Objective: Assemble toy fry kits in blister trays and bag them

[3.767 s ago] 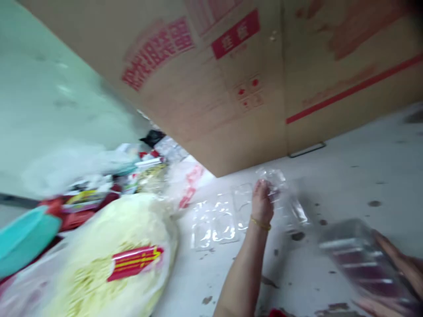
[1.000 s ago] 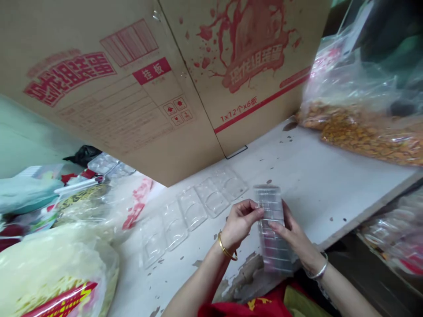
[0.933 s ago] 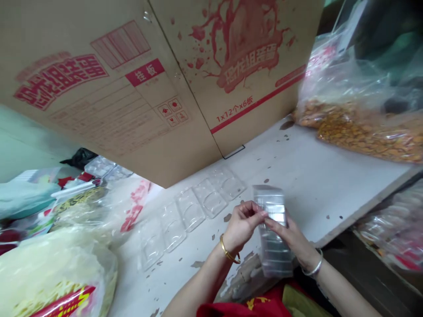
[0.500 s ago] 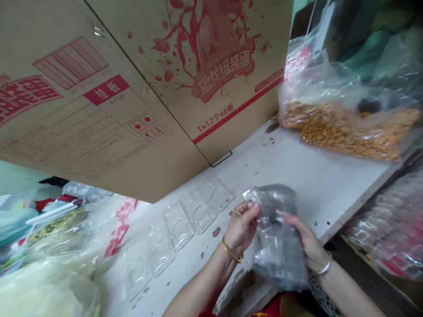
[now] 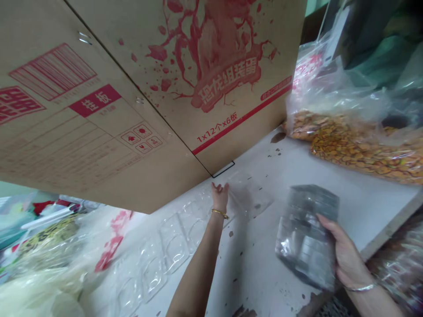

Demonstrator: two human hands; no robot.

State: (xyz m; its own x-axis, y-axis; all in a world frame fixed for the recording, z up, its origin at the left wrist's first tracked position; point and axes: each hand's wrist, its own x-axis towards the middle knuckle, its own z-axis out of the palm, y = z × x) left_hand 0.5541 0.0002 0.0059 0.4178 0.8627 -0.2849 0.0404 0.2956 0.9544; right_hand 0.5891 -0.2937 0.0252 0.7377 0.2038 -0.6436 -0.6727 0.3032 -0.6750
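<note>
My left hand [image 5: 220, 197], with a gold bangle at its wrist, reaches to the far side of the table near the carton's lower corner. Its fingers pinch the edge of a thin clear plastic tray [image 5: 253, 196], blurred and see-through. To the left, a row of similar clear trays [image 5: 173, 242] with rounded hollows lies along the carton's foot. My right hand [image 5: 345, 248], wearing a silver bangle, grips a stack of nested clear plastic trays [image 5: 307, 237] over the right part of the table. The thumb lies on the stack; the other fingers are hidden behind it.
A large printed cardboard carton [image 5: 139, 101] stands along the back of the white table [image 5: 261, 264]. Bags of orange pieces [image 5: 366, 152] lie at the back right. Clear plastic bags [image 5: 49, 277] crowd the left, and more wrapped goods [image 5: 396, 264] sit beyond the right edge.
My left hand has left the stack and moved away to the row's far end with one tray. The stack has shifted right in my right hand.
</note>
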